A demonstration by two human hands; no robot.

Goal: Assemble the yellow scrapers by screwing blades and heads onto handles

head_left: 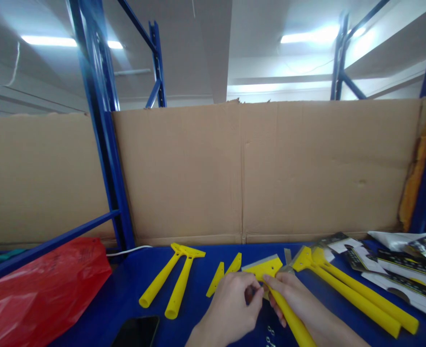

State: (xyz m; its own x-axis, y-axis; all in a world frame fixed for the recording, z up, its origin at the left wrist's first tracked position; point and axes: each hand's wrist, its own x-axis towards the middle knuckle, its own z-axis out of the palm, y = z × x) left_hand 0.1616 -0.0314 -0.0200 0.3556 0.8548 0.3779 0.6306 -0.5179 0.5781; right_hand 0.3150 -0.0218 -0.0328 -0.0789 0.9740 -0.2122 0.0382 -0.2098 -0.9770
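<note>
My right hand point(301, 296) is closed round the neck of a yellow scraper point(269, 268), whose handle slants toward me and whose head carries a metal blade along its far edge. Right beside the head, my left hand point(230, 306) is closed with thumb and forefinger pinched; what they hold, if anything, is too small to make out. Two flat yellow plates point(216, 279) with small holes lie just beyond the left hand. Below the hands are several tiny shiny metal parts point(269, 337), perhaps screws or nuts.
Two short yellow scraper handles point(180, 286) lie left on the blue table point(126, 284); two long yellow scrapers point(357, 294) lie right. Black-and-white packaging point(408, 284) covers the right side. A phone point(136, 331) and red plastic bag point(46, 294) are left. Cardboard point(184, 173) stands behind.
</note>
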